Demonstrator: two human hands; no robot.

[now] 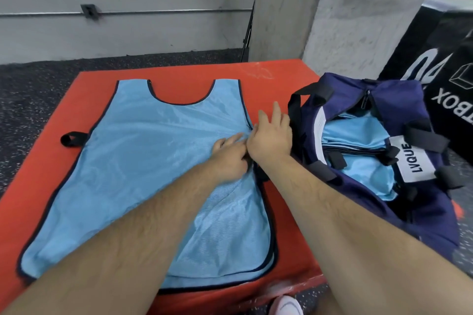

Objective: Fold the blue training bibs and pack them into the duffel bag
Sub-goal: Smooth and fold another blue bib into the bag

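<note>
Two hands: left hand (230, 155) and right hand (271, 135) meet at the right side edge of the blue bib (143, 161), touching each other.
Left grip: clamped on the bib's edge, thumb tucked against fingers lying over the mesh.
Right grip: fingers mostly straight, thumb side at the dark trim; cannot tell whether it holds cloth.
Bib position: spread flat on the red padded surface (179, 71), neck hole away from the person.
Duffel bag (422, 212): navy, unzipped, at the surface's right side, just beside the right hand.
Folded bibs (358, 140): stacked inside the bag, next to a white label (414, 161) reading "LVQUE".
Elsewhere: black strap loop (71, 139) at the surface's left edge; black box (422, 41) behind the bag.
</note>
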